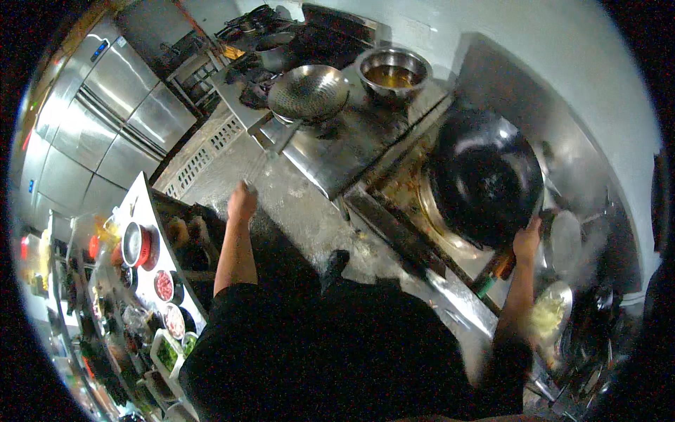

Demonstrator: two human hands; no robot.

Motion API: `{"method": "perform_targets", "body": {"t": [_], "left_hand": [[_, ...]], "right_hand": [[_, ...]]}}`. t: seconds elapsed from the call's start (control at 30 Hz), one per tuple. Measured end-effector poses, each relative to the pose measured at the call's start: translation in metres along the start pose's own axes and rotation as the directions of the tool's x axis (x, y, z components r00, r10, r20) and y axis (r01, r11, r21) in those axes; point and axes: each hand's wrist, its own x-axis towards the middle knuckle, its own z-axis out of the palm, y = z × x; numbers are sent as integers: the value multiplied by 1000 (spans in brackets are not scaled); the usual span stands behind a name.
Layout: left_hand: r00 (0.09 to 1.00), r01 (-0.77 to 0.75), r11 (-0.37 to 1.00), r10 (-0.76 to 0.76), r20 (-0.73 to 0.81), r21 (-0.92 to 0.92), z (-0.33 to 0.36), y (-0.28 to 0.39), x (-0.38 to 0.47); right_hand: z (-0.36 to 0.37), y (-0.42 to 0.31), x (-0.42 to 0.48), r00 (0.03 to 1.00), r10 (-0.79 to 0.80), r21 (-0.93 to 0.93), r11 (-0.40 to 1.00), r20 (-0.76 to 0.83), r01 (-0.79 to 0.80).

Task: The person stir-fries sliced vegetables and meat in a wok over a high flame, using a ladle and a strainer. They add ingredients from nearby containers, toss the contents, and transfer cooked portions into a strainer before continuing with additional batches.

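My left hand is closed around the end of a long handle. That handle runs, partly blurred, up to a large perforated metal strainer, whose bowl is over the stainless counter. On the other side, my right hand grips the near right edge of a big black wok; the exact grip is partly hidden. The wok is tilted over the stove, and its dark inside shows a sheen and no food. To the right of the strainer stands a steel bowl of yellowish oil-like liquid.
A white counter at left bears a red-sided bowl, bowls of cut meat and a tub of greens. Pale shredded food lies in a dish at right. A steel refrigerator stands beyond the wet floor.
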Motion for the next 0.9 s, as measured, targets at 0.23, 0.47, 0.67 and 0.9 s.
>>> {"method": "perform_targets", "body": {"t": [0.23,0.47,0.67,0.9], "left_hand": [[967,-179,984,174,-188,-10,36,35,89],[991,-124,965,111,-68,-229,-16,70,74],[990,-133,897,139,-16,-421,-50,52,108],[904,-415,893,384,-185,-174,-94,37,133]], "right_hand": [[147,-209,-81,998,62,604,795,9,-55],[241,-345,-134,842,217,378,818,495,-433],[314,-397,-128,702,136,442,689,699,-574],[410,-411,-86,651,147,111,935,744,-337]]}}
